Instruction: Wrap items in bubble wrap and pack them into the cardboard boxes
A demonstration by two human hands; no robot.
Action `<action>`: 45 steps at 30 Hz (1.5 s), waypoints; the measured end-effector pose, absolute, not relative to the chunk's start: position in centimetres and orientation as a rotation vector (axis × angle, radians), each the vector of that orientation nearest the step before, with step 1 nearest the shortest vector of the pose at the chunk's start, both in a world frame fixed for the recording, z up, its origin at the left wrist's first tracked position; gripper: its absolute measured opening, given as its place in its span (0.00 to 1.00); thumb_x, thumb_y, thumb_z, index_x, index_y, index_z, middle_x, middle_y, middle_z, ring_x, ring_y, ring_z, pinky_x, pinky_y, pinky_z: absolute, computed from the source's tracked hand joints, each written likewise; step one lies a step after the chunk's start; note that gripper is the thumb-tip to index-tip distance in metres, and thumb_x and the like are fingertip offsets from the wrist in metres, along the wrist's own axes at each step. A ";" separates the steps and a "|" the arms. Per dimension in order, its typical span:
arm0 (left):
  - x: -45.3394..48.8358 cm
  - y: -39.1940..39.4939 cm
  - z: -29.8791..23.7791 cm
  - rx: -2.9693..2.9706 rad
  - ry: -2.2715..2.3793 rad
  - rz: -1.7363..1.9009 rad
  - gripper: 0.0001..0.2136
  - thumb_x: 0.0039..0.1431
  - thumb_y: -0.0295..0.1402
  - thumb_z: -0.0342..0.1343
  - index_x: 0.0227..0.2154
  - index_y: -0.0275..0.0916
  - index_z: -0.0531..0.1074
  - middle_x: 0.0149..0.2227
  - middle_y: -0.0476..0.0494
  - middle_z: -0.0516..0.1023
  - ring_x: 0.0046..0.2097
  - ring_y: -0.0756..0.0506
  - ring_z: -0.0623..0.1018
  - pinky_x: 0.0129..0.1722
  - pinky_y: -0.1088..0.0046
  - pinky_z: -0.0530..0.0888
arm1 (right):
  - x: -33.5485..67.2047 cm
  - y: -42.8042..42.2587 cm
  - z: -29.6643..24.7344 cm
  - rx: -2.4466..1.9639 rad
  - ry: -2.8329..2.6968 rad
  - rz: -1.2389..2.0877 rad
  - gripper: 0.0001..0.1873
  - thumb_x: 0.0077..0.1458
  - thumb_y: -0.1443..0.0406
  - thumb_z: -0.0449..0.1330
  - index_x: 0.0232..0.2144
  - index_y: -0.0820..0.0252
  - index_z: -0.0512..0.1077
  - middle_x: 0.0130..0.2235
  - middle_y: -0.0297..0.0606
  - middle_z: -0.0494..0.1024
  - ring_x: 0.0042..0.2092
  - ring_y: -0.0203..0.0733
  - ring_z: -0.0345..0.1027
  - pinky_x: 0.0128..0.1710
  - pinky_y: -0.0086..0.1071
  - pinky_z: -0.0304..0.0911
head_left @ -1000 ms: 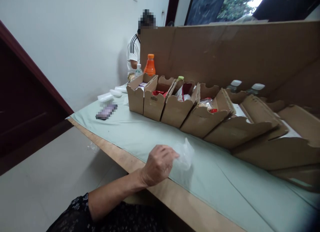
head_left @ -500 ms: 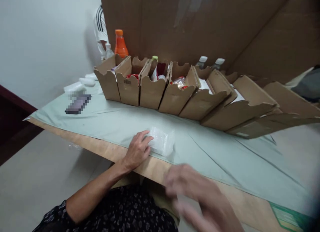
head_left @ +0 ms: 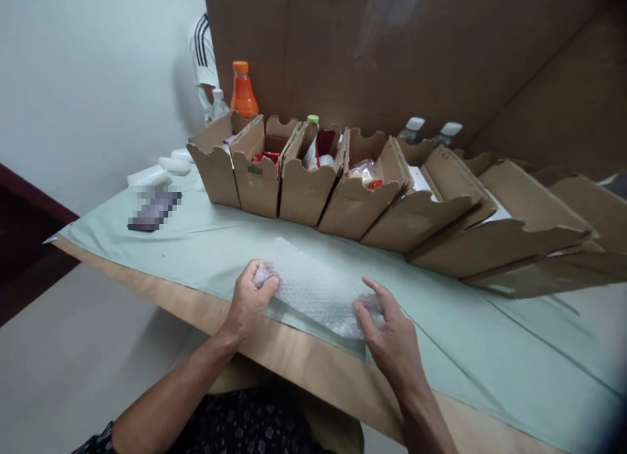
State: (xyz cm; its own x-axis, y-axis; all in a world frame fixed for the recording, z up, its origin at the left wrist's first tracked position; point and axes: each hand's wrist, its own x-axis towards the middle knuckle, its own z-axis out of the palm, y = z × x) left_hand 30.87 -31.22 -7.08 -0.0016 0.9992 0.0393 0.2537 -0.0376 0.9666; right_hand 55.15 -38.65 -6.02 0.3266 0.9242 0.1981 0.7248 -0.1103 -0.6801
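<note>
A clear sheet of bubble wrap (head_left: 313, 297) stretches between my two hands, low over the green cloth near the table's front edge. My left hand (head_left: 252, 294) is closed on its left end, thumb on top, with a crumpled bit showing at the fingers. At the other end, my right hand (head_left: 389, 323) pinches the bunched corner between thumb and fingers, the index finger raised a little. Whether anything lies under the sheet, I cannot make out.
A row of cardboard bins (head_left: 308, 189) with packets inside runs along the back. Behind stand an orange bottle (head_left: 243, 91) and clear bottles. Left lie a blurred-out phone (head_left: 154, 211) and white rolls (head_left: 148, 176). A person's white sleeve (head_left: 203, 49) shows beyond the cardboard panel (head_left: 392, 55).
The bubble wrap, a small bundle on the cloth before, is now spread out wide. My right hand came up from the lower right and took its right end; my left hand gripped the left end.
</note>
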 end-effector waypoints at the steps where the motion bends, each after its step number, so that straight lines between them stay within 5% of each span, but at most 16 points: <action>1: 30.5 -31.1 -7.1 1.435 1.399 1.103 0.11 0.57 0.37 0.58 0.41 0.38 0.73 0.33 0.49 0.78 0.34 0.48 0.78 0.36 0.73 0.74 | 55.4 -38.7 -6.1 -1.869 -1.433 0.344 0.26 0.60 0.53 0.57 0.56 0.55 0.73 0.41 0.40 0.84 0.40 0.47 0.78 0.42 0.40 0.70; 6: 29.1 -31.0 -8.2 1.845 1.412 0.964 0.21 0.55 0.34 0.56 0.53 0.39 0.72 0.40 0.45 0.81 0.41 0.44 0.80 0.44 0.66 0.77 | 56.8 -38.5 -6.9 -1.916 -1.443 0.299 0.26 0.60 0.55 0.57 0.57 0.56 0.72 0.39 0.39 0.84 0.39 0.48 0.77 0.42 0.41 0.71; 10: 28.1 -30.4 -8.7 2.150 1.440 0.963 0.24 0.59 0.33 0.54 0.60 0.38 0.66 0.38 0.44 0.80 0.40 0.42 0.80 0.43 0.61 0.78 | 58.3 -38.3 -7.7 -1.936 -1.541 0.079 0.25 0.60 0.58 0.56 0.58 0.57 0.71 0.51 0.46 0.81 0.46 0.51 0.78 0.47 0.45 0.70; 14: 28.6 -29.2 -7.5 2.373 1.393 1.102 0.21 0.63 0.31 0.53 0.59 0.38 0.67 0.50 0.36 0.78 0.52 0.38 0.78 0.52 0.54 0.77 | 59.5 -38.1 -7.8 -1.915 -1.635 -0.071 0.19 0.62 0.57 0.56 0.52 0.54 0.76 0.55 0.47 0.80 0.57 0.55 0.74 0.50 0.49 0.69; 22: 32.2 -25.1 -4.0 2.649 1.035 1.070 0.14 0.61 0.28 0.56 0.49 0.39 0.74 0.59 0.34 0.74 0.62 0.33 0.72 0.58 0.47 0.75 | 59.6 -35.3 -2.9 -1.696 -1.754 -0.099 0.14 0.66 0.57 0.56 0.46 0.54 0.78 0.53 0.45 0.82 0.53 0.52 0.76 0.52 0.50 0.70; 30: 36.4 -15.0 3.4 2.654 1.226 1.155 0.24 0.64 0.23 0.50 0.62 0.37 0.66 0.65 0.33 0.69 0.58 0.40 0.78 0.53 0.63 0.79 | 59.1 -30.8 -2.5 -1.594 -1.684 -0.111 0.13 0.66 0.60 0.55 0.45 0.54 0.78 0.48 0.44 0.84 0.51 0.49 0.77 0.52 0.46 0.70; 36: 37.1 -13.7 3.9 2.773 1.291 0.957 0.13 0.66 0.25 0.47 0.41 0.38 0.77 0.44 0.41 0.80 0.44 0.42 0.82 0.45 0.65 0.80 | 60.2 -31.0 -7.8 -1.716 -1.683 -0.087 0.13 0.65 0.62 0.54 0.44 0.54 0.78 0.48 0.44 0.84 0.49 0.50 0.78 0.48 0.45 0.70; 45: 36.1 -16.3 1.5 2.785 1.170 1.190 0.13 0.67 0.23 0.48 0.45 0.40 0.77 0.46 0.43 0.80 0.41 0.47 0.82 0.39 0.74 0.81 | 61.1 -31.0 -10.8 -1.816 -1.719 -0.048 0.13 0.65 0.63 0.54 0.41 0.54 0.80 0.46 0.43 0.84 0.46 0.50 0.77 0.46 0.44 0.68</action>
State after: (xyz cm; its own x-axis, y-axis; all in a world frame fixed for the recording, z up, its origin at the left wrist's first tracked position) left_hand 36.07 -16.31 1.51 0.4730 0.5780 0.6650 0.6550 -0.7355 0.1733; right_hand 61.08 -30.96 -10.80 0.1478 0.8878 0.4359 0.9108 0.0496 -0.4099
